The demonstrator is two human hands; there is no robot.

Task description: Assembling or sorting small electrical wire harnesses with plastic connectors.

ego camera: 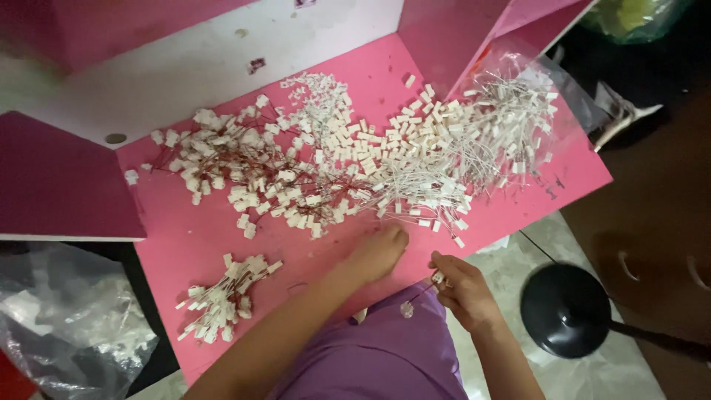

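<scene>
The person is sorting small wired connectors on a pink bench, and by the look of it a single piece is being drawn off the main heap and worked at the bench's near edge. The left hand is lying on the bench in the lower centre of the frame, its grip loosely curled and seemingly empty, fingertips touching the bottom edge of the white-wired heap. The right hand, just off the bench edge at lower right, is pinching one small white connector between thumb and fingers. A red-wired heap is spreading across the upper left, and a separate small bunch is lying at lower left. Any further handling of so small a piece is calling for a fine pinch
</scene>
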